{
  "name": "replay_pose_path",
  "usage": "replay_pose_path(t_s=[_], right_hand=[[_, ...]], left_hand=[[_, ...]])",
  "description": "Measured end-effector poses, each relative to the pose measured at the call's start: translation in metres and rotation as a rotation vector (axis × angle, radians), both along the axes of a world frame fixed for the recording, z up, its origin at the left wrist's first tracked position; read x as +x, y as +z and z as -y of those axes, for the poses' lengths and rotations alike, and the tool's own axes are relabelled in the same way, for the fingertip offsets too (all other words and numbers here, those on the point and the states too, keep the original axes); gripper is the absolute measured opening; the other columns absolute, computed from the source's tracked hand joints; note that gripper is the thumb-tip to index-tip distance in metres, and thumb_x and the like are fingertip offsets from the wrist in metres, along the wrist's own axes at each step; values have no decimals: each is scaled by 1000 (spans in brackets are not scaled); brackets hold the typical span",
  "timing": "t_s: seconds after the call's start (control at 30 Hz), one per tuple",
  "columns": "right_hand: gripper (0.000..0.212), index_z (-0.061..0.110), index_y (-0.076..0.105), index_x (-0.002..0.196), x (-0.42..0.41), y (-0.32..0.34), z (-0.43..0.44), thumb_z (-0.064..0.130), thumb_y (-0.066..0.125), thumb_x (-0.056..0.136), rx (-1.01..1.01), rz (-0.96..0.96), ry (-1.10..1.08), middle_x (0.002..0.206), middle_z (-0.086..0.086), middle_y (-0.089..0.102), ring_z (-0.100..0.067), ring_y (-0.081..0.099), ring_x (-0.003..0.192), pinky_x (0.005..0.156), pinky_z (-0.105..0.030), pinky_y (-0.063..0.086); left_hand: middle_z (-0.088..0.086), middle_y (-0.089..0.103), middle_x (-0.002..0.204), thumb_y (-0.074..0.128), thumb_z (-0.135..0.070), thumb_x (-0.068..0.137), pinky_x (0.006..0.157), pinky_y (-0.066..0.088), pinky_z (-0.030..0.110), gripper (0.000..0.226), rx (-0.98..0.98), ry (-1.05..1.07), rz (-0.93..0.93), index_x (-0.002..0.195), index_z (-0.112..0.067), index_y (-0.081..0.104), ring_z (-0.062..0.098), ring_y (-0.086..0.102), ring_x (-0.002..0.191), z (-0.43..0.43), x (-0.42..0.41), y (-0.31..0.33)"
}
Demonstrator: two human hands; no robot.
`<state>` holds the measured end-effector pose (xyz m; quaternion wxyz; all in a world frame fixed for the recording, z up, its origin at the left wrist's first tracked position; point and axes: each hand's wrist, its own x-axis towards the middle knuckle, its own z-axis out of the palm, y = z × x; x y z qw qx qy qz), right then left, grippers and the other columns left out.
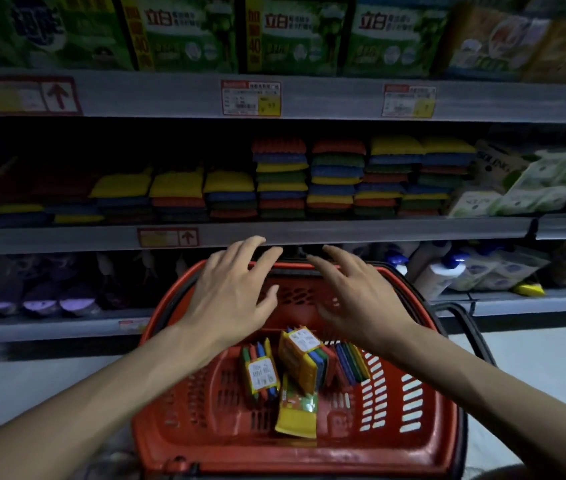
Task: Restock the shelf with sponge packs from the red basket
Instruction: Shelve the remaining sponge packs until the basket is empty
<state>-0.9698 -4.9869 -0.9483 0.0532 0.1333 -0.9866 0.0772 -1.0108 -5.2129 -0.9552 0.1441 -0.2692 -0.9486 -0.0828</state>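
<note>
A red basket [409,441] stands on the floor below me, holding several multicoloured sponge packs [304,355]; one yellow pack [297,415] lies flat. My left hand [229,292] hovers over the basket's far rim with straight, spread fingers, holding nothing. My right hand [357,299] floats beside it, fingers relaxed and also empty. On the middle shelf [343,230] behind them, stacks of sponge packs [337,178] are taller on the right and lower on the left.
Green detergent bags [188,32] fill the top shelf. White tissue packs [530,185] sit right of the sponges. Spray bottles [444,275] and dark items occupy the lower shelf. Pale floor lies on both sides of the basket.
</note>
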Motion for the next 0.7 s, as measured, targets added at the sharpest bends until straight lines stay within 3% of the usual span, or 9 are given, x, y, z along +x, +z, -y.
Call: replay_pose_path(t_s=[0.37, 0.53, 0.7], right_hand=[[83, 31, 12, 163, 69, -72, -32, 57, 53, 96, 343, 443, -33, 171, -13, 7, -33, 8, 158, 127, -44, 12], [86, 29, 9, 164, 81, -85, -51, 50, 56, 95, 471, 523, -152, 170, -18, 8, -38, 6, 157, 126, -50, 9], [82, 22, 15, 163, 82, -87, -55, 51, 51, 96, 551, 519, -139, 169, -22, 11, -39, 5, 157, 127, -49, 6]], left_hand=[[18, 56, 139, 75, -41, 81, 101, 48, 51, 67, -254, -15, 121, 141, -17, 56, 37, 58, 123, 55, 44, -57], [15, 62, 130, 74, -44, 78, 97, 48, 53, 71, -377, -13, 188, 142, -18, 56, 35, 60, 119, 82, 55, -81], [15, 68, 111, 74, -45, 73, 100, 45, 51, 71, -465, -7, 188, 137, -16, 62, 37, 64, 105, 99, 54, -94]])
